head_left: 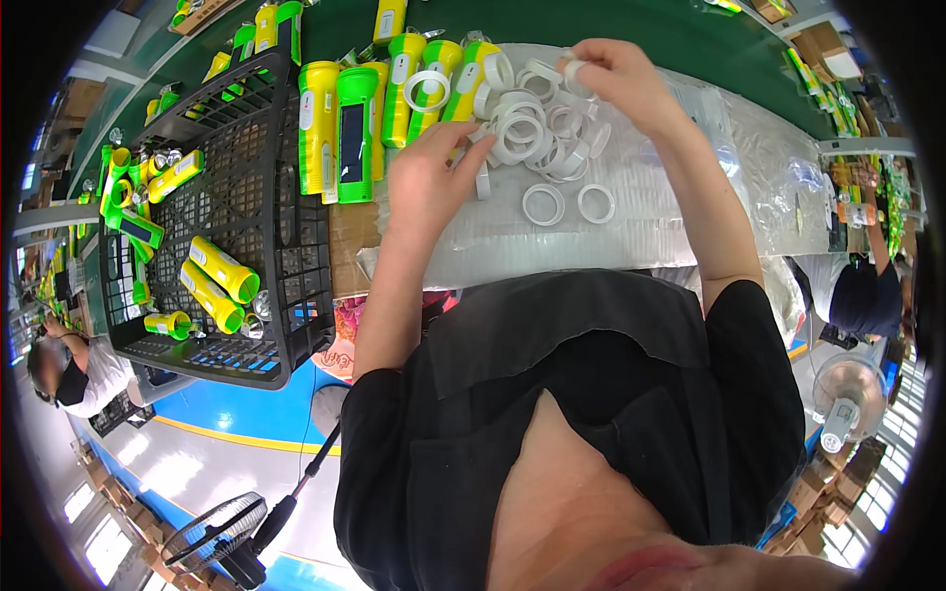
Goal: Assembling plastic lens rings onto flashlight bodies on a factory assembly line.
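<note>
A heap of white plastic rings (519,133) lies on a sheet of clear plastic wrap over the table. At the heap's far right side, the fingers of my right hand (626,84) pinch a white ring (574,76). My left hand (429,177) is at the heap's left edge, thumb and forefinger apart, with no object visible between them; its other fingertips are hidden. Yellow-and-green flashlights (402,84) stand in a row just beyond it, one with a white ring (427,91) around or against it. Two loose rings (596,204) lie nearer to me.
To my left stands a black plastic crate (286,217) holding several flashlights (224,268). Clear plastic wrap (680,222) covers the table's near edge. A floor fan (222,527) is at lower left, another fan (847,399) at right. Co-workers (84,374) sit on both sides.
</note>
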`<state>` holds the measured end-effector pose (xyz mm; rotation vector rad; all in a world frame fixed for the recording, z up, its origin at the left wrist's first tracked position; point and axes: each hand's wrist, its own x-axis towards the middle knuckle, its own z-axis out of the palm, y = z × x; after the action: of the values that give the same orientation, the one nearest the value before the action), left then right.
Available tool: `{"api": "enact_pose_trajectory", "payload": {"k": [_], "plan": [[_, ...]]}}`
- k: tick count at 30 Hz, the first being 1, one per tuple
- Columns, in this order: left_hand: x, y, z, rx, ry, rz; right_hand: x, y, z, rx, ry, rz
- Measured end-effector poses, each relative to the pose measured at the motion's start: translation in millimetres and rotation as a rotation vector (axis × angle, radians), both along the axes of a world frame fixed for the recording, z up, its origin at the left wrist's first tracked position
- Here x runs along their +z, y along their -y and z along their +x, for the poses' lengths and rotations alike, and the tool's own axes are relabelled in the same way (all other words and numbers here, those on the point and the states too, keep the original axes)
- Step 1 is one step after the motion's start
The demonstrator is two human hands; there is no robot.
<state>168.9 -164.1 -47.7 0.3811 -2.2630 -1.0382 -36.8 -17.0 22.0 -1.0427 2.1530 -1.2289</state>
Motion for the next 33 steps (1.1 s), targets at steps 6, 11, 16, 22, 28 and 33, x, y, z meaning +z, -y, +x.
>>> {"api": "enact_pose_trajectory", "payload": {"k": [6,11,16,22,28,33], "plan": [[13.5,8.2,-18.3,-0.020,-0.131,-0.214,3.5,-98.1,-19.6,-0.453,0.025,-0.263],[22.1,-4.6,-38.6,-0.188,-0.158,-0.229,-51.1,-259.6,-32.3,-1.079,-0.452,-0.283],[27.1,-11.8,-47.2,-0.225,-0.135,-0.249,-103.4,-295.1,6.0,-1.079,-0.546,-0.011],[26.2,-13.8,-58.8,-0.290,-0.162,-0.349,-105.3,-272.2,-20.4,-0.845,-0.846,0.098],[18.3,-8.6,-46.8,-0.276,-0.081,-0.419,-111.9,-261.9,-22.1,-0.830,-0.819,0.067],[38.3,-16.4,-36.1,-0.407,-0.019,-0.451,-85.7,-233.0,8.0,-0.732,-0.570,-0.065]]}}
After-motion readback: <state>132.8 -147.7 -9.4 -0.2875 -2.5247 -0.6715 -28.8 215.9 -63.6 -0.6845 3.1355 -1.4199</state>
